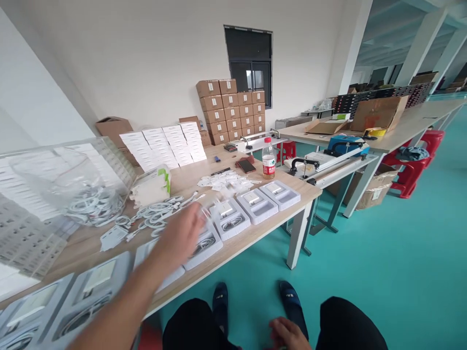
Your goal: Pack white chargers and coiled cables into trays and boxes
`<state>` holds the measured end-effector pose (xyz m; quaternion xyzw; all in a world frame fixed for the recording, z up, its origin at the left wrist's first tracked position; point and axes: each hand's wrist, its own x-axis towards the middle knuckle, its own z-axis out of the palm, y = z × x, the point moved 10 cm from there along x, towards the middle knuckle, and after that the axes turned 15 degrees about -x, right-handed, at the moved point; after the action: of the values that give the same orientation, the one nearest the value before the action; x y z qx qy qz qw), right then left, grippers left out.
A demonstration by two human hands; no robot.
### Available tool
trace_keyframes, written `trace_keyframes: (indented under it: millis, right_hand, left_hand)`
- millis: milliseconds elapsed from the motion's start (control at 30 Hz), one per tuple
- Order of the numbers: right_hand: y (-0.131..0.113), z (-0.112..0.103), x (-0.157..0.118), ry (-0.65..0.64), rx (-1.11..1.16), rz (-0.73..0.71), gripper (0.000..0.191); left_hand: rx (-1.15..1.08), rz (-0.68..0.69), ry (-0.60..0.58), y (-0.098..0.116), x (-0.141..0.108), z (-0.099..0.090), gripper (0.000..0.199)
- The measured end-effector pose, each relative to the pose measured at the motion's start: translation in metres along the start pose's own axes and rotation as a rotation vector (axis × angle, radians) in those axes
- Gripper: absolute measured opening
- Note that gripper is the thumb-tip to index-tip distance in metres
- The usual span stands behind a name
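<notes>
My left hand reaches over the row of grey-white trays, its fingers curled in and blurred by motion. A pale, smeared shape shows at its fingertips; I cannot make out what it is. Just under the hand is a tray with a coiled cable. The neighbouring tray holds a white charger block and a coiled cable. Farther right, two trays have a white block but no visible cable. My right hand hovers low by my lap, fingers curled, its inside hidden.
On the table lie loose white cables, white paper pieces, a phone and a bottle. White boxes stand stacked behind, and a clear bag of cables sits left. A bench device stands beyond the table's right end.
</notes>
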<state>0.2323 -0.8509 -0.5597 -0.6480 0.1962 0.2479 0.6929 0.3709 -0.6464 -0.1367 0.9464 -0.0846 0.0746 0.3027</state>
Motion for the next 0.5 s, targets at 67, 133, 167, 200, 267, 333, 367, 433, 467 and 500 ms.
trace_keyframes:
  millis: [67, 133, 167, 200, 267, 333, 367, 433, 467, 500]
  right_hand:
    - [-0.011, -0.004, -0.007, -0.005, 0.237, 0.051, 0.049]
    - [-0.033, -0.012, -0.017, -0.027, 0.434, 0.013, 0.053]
    - [-0.045, -0.015, -0.022, -0.072, 0.485, -0.021, 0.054]
    - [-0.055, -0.021, -0.027, -0.089, 0.505, -0.062, 0.056]
    - [-0.068, -0.038, -0.034, -0.067, 0.413, -0.154, 0.057]
    - [-0.075, -0.053, -0.039, 0.026, 0.127, -0.265, 0.053]
    - [-0.077, -0.056, -0.041, 0.071, -0.065, -0.323, 0.050]
    - [-0.079, -0.053, -0.043, 0.133, -0.393, -0.409, 0.041]
    - [-0.079, -0.049, -0.043, 0.153, -0.493, -0.435, 0.034]
    - [-0.078, -0.046, -0.042, 0.169, -0.549, -0.449, 0.028]
  left_hand:
    - [-0.307, -0.019, -0.380, 0.013, -0.054, 0.089, 0.023]
    - [-0.471, -0.094, -0.659, 0.010, -0.109, 0.173, 0.021]
    - [-0.494, -0.131, -0.676, -0.001, -0.127, 0.205, 0.020]
    - [-0.516, -0.175, -0.657, -0.014, -0.139, 0.231, 0.019]
    - [-0.638, -0.297, -0.587, -0.046, -0.155, 0.273, 0.021]
    - [-0.722, -0.391, -0.584, -0.070, -0.167, 0.306, 0.022]
    - [-0.762, -0.443, -0.598, -0.080, -0.171, 0.319, 0.022]
    - [-0.843, -0.562, -0.632, -0.094, -0.180, 0.336, 0.021]
    - [-0.894, -0.627, -0.642, -0.100, -0.183, 0.341, 0.020]
    - [-0.949, -0.686, -0.649, -0.104, -0.186, 0.343, 0.020]
